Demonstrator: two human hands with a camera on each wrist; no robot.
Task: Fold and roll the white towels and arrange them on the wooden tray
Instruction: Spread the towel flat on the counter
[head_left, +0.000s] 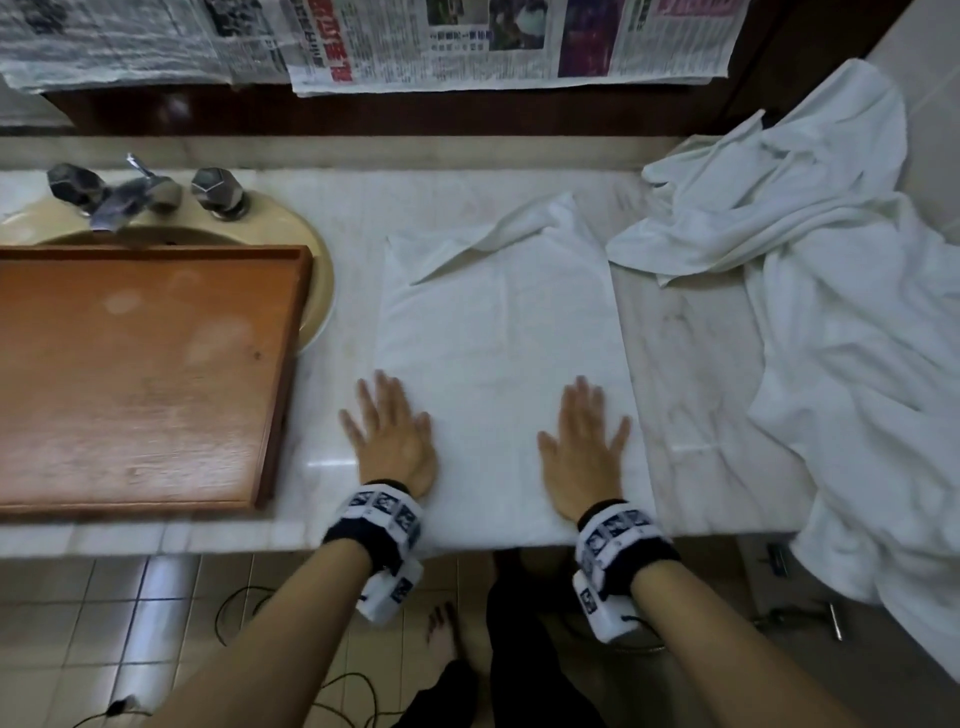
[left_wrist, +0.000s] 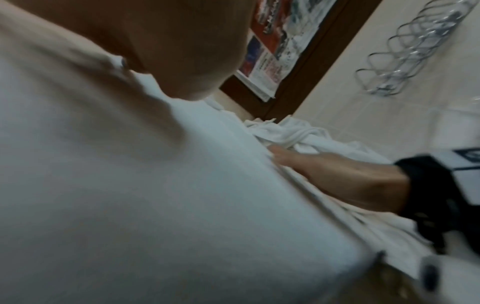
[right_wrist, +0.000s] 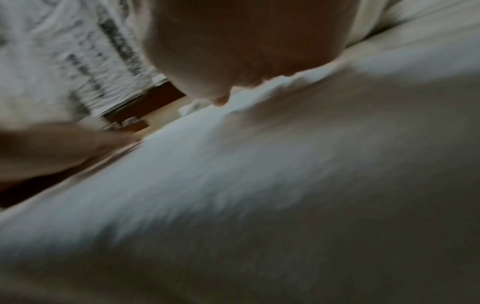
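Note:
A white towel (head_left: 498, 338) lies spread flat on the marble counter in the head view, its far corner turned over. My left hand (head_left: 389, 431) presses flat on the towel's near left edge, fingers straight and spread. My right hand (head_left: 584, 441) lies flat on its near right part in the same way. The wooden tray (head_left: 140, 374) sits to the left over the sink, with nothing on it. Both wrist views are blurred: each shows a palm close above the white towel (left_wrist: 182, 205) (right_wrist: 259, 185), and the left wrist view shows my right hand (left_wrist: 337, 176) across it.
A heap of crumpled white towels (head_left: 810, 249) covers the counter's right end and hangs over its edge. A tap with two knobs (head_left: 135, 195) stands behind the tray. Newspaper (head_left: 467, 41) covers the wall. Cables lie on the tiled floor (head_left: 130, 623).

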